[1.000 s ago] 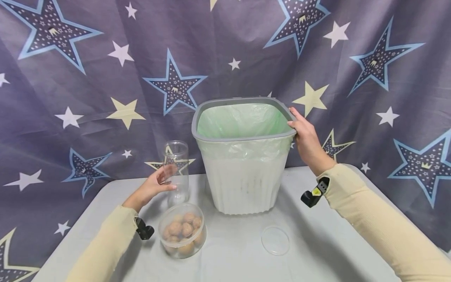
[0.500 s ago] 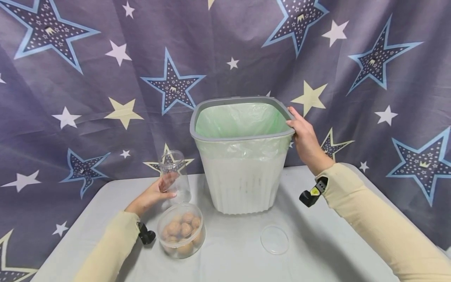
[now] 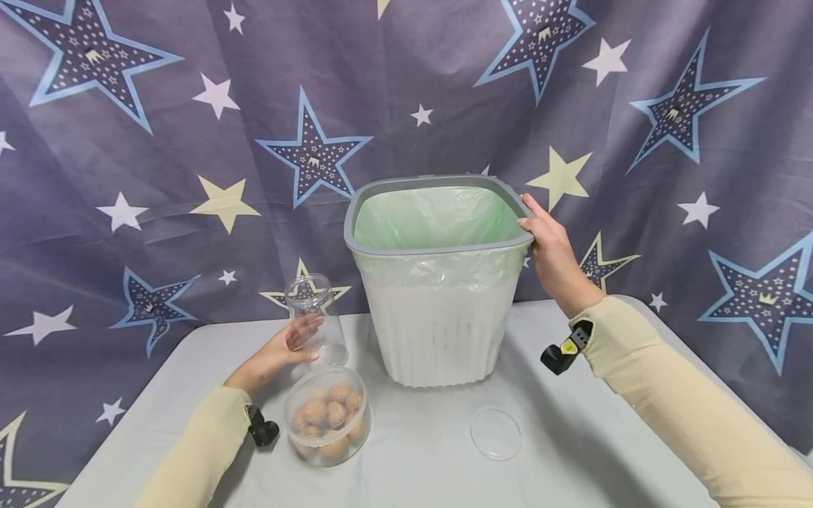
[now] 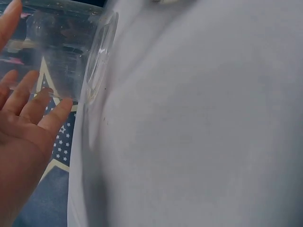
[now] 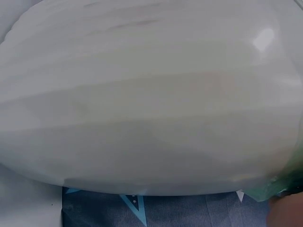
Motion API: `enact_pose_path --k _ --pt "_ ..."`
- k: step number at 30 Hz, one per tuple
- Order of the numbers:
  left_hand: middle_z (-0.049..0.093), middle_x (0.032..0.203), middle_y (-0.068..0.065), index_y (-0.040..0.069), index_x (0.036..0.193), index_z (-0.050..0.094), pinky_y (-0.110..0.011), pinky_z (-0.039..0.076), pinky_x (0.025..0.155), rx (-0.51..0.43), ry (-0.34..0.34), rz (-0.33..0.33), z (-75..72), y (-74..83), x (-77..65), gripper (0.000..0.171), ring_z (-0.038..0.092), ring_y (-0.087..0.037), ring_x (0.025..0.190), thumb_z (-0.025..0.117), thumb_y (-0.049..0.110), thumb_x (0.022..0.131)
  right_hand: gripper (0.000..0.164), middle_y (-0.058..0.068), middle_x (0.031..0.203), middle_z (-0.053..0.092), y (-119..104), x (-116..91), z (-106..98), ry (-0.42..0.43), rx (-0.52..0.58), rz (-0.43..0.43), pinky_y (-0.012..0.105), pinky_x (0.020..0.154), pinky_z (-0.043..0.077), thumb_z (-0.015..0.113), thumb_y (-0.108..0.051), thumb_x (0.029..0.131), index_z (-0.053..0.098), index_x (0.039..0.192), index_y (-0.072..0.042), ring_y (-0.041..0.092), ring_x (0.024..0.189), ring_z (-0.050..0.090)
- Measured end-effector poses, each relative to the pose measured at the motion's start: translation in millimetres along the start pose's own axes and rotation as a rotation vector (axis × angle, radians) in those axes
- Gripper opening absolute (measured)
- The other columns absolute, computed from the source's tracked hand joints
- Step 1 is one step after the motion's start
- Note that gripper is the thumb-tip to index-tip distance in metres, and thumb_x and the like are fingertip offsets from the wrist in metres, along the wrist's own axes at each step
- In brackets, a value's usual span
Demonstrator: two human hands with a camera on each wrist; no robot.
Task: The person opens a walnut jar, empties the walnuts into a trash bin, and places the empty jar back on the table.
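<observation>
My left hand (image 3: 273,358) is round a clear plastic jar (image 3: 330,330), with the thumb in front and the fingers seen through its wall. The jar leans with its top to the left, its bottom at the table. In the left wrist view, fingers (image 4: 56,116) lie along the side of the jar (image 4: 61,47). My right hand (image 3: 556,257) grips the grey rim of a white trash can (image 3: 438,324) at its right corner. A pale green bag lines the can. Only the can's white side (image 5: 142,104) and a bit of the hand (image 5: 286,212) show in the right wrist view.
A round clear tub (image 3: 327,455) of walnuts (image 3: 336,413) stands in front of the jar. To the right, a clear round lid (image 3: 496,433) lies flat on the pale table (image 3: 419,466). A star-patterned curtain (image 3: 419,70) hangs behind.
The jar has gone from upright to leaning left, its top lower, with my left hand still round it. My right hand and the trash can stay put.
</observation>
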State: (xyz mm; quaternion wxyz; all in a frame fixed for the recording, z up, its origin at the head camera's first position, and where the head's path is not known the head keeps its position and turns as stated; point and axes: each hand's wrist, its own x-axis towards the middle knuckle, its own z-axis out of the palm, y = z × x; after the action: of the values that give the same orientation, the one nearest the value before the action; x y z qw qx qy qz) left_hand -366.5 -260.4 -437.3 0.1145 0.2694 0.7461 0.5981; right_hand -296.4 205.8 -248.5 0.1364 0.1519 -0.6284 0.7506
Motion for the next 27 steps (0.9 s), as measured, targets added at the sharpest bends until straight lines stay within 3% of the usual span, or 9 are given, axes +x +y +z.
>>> enact_pose_path --k 10,16,18,23,27 --pt "0.016 0.152 -0.027 -0.005 0.147 0.016 -0.053 0.019 0.107 0.088 0.015 -0.004 -4.7 7.8 -23.6 0.080 0.015 -0.049 0.135 0.064 0.000 0.084 0.063 0.005 0.158 0.010 -1.1 -1.2 -0.4 -0.024 -0.036 -0.006 0.024 0.114 0.014 0.039 -0.011 0.093 0.014 0.149 -0.002 0.013 0.143 0.011" --pt "0.016 0.152 -0.028 -0.006 0.147 0.015 -0.044 0.028 0.107 0.120 0.014 -0.022 -7.8 15.9 -37.4 0.081 0.016 -0.049 0.135 0.065 0.003 0.085 0.060 0.007 0.158 0.011 -1.7 -2.9 -2.7 -0.017 -0.112 -0.022 0.024 0.114 0.014 0.039 -0.015 0.095 0.016 0.149 -0.001 0.015 0.144 0.010" --pt "0.016 0.151 -0.028 -0.005 0.147 0.016 -0.036 0.033 0.105 0.131 0.014 -0.022 -8.4 18.6 -42.9 0.079 0.023 -0.039 0.137 0.064 0.002 0.085 0.060 0.009 0.158 0.012 -1.0 -5.4 -3.2 -0.009 -0.154 -0.041 0.024 0.114 0.013 0.040 -0.019 0.097 0.016 0.149 -0.001 0.015 0.144 0.009" --pt "0.016 0.150 -0.031 -0.008 0.146 0.018 -0.015 0.034 0.099 0.144 -0.022 0.005 -6.2 23.6 -55.7 0.076 0.036 0.003 0.127 0.063 -0.001 0.085 0.058 0.008 0.157 0.015 3.8 -20.7 -5.6 -0.024 -0.287 -0.111 0.029 0.116 0.010 0.035 -0.031 0.101 0.017 0.150 -0.006 0.014 0.144 0.010" --pt "0.015 0.148 -0.034 -0.011 0.144 0.015 -0.012 0.032 0.098 0.121 -0.042 0.039 -1.7 28.6 -63.1 0.075 0.037 0.011 0.122 0.061 -0.004 0.085 0.058 0.005 0.157 0.013 7.9 -39.0 -7.4 -0.046 -0.330 -0.140 0.033 0.116 0.008 0.032 -0.033 0.102 0.014 0.151 -0.009 0.015 0.144 0.008"
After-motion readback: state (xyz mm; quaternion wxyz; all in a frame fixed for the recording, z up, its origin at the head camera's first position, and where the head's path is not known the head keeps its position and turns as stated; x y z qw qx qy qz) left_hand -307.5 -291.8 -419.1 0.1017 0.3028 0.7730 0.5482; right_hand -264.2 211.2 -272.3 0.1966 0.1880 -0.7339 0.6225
